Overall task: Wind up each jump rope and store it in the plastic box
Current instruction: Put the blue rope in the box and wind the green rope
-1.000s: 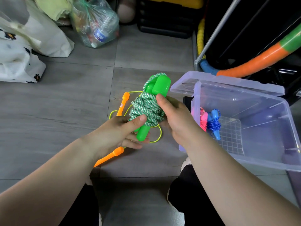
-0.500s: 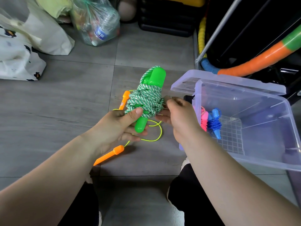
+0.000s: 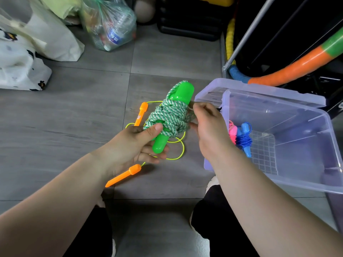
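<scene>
Green jump rope [image 3: 169, 117], wound in a bundle: left hand [image 3: 133, 147] clamps it; right hand [image 3: 209, 130] pinches a strand.

Floor: grey wood-grain tiles [image 3: 74, 127] with thin pale joints.
Far left: white fabric bag with dark prints [image 3: 18, 71], lying on the tiles.
Behind it: cream cloth bag [image 3: 55, 39].
Top centre: clear plastic bag holding bottles [image 3: 109, 25].
Top: black ribbed crate [image 3: 189, 25].
Right: foam-wrapped hoop in orange, green, blue and yellow [image 3: 297, 65].
Crossing it: slanted silver metal bar [image 3: 246, 34].
</scene>
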Demonstrator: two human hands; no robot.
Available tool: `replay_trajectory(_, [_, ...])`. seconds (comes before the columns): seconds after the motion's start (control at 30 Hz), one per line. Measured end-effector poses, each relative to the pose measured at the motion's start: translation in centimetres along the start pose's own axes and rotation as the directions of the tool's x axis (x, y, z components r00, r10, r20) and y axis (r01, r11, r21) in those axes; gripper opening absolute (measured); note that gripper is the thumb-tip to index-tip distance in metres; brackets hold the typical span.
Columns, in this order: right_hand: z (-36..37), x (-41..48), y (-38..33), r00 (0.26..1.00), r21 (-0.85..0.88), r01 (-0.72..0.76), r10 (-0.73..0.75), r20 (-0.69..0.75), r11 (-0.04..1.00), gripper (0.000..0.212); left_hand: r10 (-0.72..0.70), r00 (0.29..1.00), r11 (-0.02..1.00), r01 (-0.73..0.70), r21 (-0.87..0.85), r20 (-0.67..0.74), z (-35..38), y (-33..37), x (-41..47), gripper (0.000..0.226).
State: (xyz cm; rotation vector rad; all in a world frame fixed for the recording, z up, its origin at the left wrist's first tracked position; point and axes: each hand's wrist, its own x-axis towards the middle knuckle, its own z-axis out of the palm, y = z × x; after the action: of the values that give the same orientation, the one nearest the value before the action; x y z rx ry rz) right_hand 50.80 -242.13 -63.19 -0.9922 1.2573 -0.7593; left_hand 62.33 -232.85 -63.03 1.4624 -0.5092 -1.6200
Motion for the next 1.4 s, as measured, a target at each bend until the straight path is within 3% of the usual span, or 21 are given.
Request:
replay_trajectory(0.1, [-0.2,0.3,-0.1,0.994,0.084,-0.069,0.061,0.092,0.994,0.015,0.031,0.995,0.992,-0.020,0.123,-0.091,0.0,-0.3,0.3,0.028])
replay_trajectory(0.17, [-0.5,0.6,0.1,0.974,0.101,-0.171,0.153,0.164,0.980,0.036,0.052,0.992,0.981,-0.030,0.191,-0.113,0.0,-0.5,0.4,0.031])
replay_trajectory(0.23, [-0.6,0.6,0.3,0.962,0.048,-0.211,0.199,0.187,0.976,0.043,0.056,0.993,0.975,-0.032,0.222,-0.102,-0.1,-0.5,0.4,0.033])
replay_trajectory(0.37, [-1.0,0.5,0.3,0.962,0.025,-0.204,0.196,0.193,0.979,0.033,0.044,0.999,0.956,-0.050,0.290,0.028,0.0,-0.4,0.1,0.012])
replay_trajectory(0.43, [-1.1,0.5,0.4,0.968,-0.007,-0.178,0.176,0.179,0.984,0.014,0.013,0.996,0.952,-0.040,0.303,0.091,0.0,-0.6,0.0,0.008])
replay_trajectory(0.47, [-1.0,0.4,0.4,0.972,-0.022,-0.161,0.162,0.167,0.987,0.005,-0.005,0.994,0.953,-0.029,0.302,0.112,0.0,-0.8,0.0,0.009])
replay_trajectory(0.53, [-0.9,0.3,0.4,0.984,-0.040,-0.112,0.116,0.137,0.993,0.013,-0.024,0.991,0.964,-0.012,0.266,0.134,0.1,-1.0,0.1,0.010])
replay_trajectory(0.67, [-0.7,0.1,0.3,0.988,-0.010,-0.047,0.048,0.150,0.999,0.019,-0.004,0.997,1.000,0.005,-0.007,0.081,0.2,-1.0,0.4,0.020])
replay_trajectory(0.73, [-0.5,0.0,0.4,0.980,-0.004,-0.043,0.043,0.192,0.999,0.017,0.005,0.999,0.998,-0.002,-0.062,0.049,0.3,-1.0,0.5,0.017])
replay_trajectory(0.97, [-0.7,0.0,0.2,0.964,0.004,-0.074,0.071,0.257,0.997,0.015,0.042,0.996,0.996,-0.035,-0.078,0.084,-0.4,-1.4,0.7,0.030])
replay_trajectory(1.1, [-1.3,0.3,-0.3,0.911,0.025,-0.176,0.154,0.383,0.984,0.019,0.121,0.993,0.991,-0.119,-0.059,0.017,-0.6,-1.2,0.9,0.021])
replay_trajectory(1.23, [-2.4,0.4,-0.4,0.881,-0.145,-0.189,0.233,0.412,0.971,0.027,0.196,0.980,0.980,-0.197,-0.031,-0.035,-1.3,-0.9,1.2,0.023])
replay_trajectory(1.4, [-2.4,-0.2,-0.1,0.886,-0.329,-0.068,0.208,0.414,0.942,0.020,0.226,0.973,0.974,-0.226,0.004,-0.054,-1.6,-1.0,1.4,0.028])
